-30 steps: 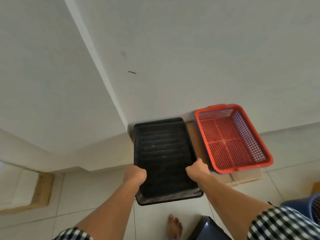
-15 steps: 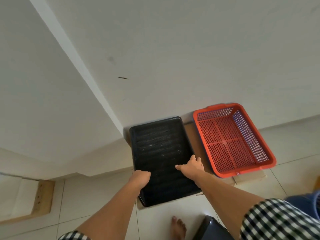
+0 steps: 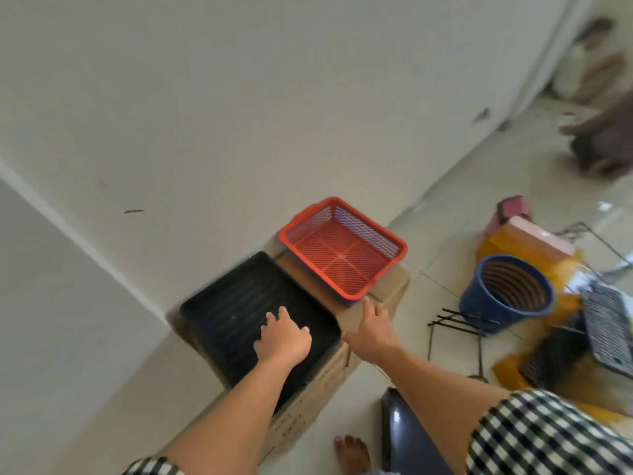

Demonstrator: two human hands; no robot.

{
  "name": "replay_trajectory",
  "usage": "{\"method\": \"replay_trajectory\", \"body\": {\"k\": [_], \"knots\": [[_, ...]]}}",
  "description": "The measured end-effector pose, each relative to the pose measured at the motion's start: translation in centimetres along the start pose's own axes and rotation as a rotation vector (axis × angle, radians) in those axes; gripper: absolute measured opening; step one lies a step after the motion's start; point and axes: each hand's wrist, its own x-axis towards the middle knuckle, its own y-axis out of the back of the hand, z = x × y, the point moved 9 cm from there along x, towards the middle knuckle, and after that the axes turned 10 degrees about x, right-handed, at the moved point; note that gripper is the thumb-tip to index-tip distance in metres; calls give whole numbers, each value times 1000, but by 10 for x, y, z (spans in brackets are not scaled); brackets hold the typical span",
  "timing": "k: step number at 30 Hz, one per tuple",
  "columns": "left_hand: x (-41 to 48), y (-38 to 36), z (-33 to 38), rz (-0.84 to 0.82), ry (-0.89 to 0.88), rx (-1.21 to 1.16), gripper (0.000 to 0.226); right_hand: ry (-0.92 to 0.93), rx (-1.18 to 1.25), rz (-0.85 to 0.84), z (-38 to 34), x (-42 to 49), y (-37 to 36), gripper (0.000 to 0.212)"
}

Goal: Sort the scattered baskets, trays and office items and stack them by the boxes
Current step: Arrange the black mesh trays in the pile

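Both hands had left the rim of the black tray (image 3: 239, 303) since half a second earlier, and the head camera had swung right, bringing the cluttered floor into view.

Tray position: flat on the top of the cardboard box (image 3: 308, 406), set in the corner against the wall, just beside the red basket (image 3: 339, 258), which sat on the same box.

Left hand (image 3: 282, 341): released, palm down on the tray floor, fingers loosely bent, gripping nothing. Judged to be a seating press, so the tray lay level.

Right hand (image 3: 371, 329): released, flat on the bare cardboard between tray and basket, fingertips close to the basket's near corner. Contact with the basket could not be confirmed.

Judgement: like goes with like, trays at one end of the box and baskets at the other. A blue edge showed under the red basket, possibly a second basket nested below; not certain.

Still unsorted on the floor, well apart from the box: blue bin (image 3: 479, 303), thin black wire frame (image 3: 455, 323), grey mesh tray (image 3: 606, 323), yellow envelopes (image 3: 496, 245), pink case (image 3: 537, 234).

Limits: motion blur smeared the right side. The grey mesh tray was cut by the frame edge. A dark glossy object (image 3: 411, 437) by the bare foot (image 3: 352, 454) could not be identified. A blurred person sat far back on the right.
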Motion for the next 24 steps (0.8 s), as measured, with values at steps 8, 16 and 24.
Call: {"method": "replay_trajectory", "body": {"k": [8, 16, 24], "knots": [[-101, -50, 100, -38, -383, 242, 76, -206, 71, 280, 120, -126, 76, 95], [-207, -131, 211, -40, -695, 391, 71, -487, 202, 508, 256, -232, 139, 98], [-257, -190, 282, -75, -806, 440, 79, -588, 286, 604, 336, -279, 165, 96]]}}
